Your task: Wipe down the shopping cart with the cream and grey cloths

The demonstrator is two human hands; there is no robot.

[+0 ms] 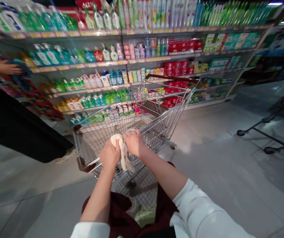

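Note:
My left hand [109,155] and my right hand [135,142] are both closed on a cream cloth [123,157], held between them over the near side of a wire shopping cart [89,145]. The cloth bunches at the top between my fists and hangs down below them. The cart lies tilted on the grey floor with its brown handle [173,78] pointing toward the shelves. Its basket holds nothing that I can see.
Long store shelves [122,62] with bottles and boxes run behind the cart. Another person in black stands at the left, a hand [6,68] reaching to the shelf. A black wheeled frame [268,132] stands at the right. Grey tiled floor lies all around.

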